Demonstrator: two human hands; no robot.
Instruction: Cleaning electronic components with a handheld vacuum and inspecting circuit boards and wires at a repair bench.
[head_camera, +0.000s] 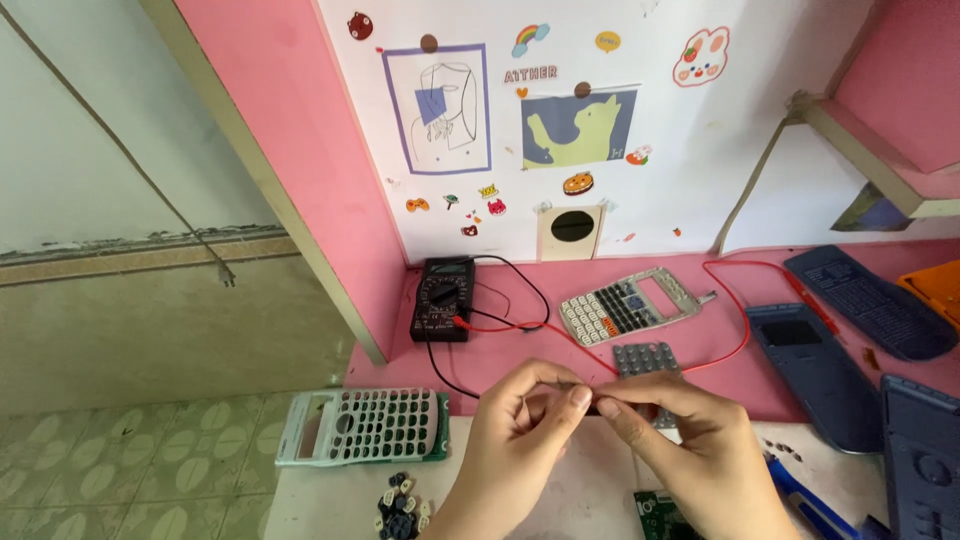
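Left hand (520, 425) and right hand (680, 430) meet above desk's front edge (520, 490), fingertips pinched shut on small dark part (592, 403), barely visible. Multimeter (443, 298) at back edge, leads trailing forward, presumably for probing.

this is looking like a home hobby bench for small electronics repair. a black multimeter (443, 298) with red and black leads is sitting on a pink desk (520, 355) among opened calculator shells (362, 426). cartoon stickers and drawings (437, 108) are decorating the white wall.
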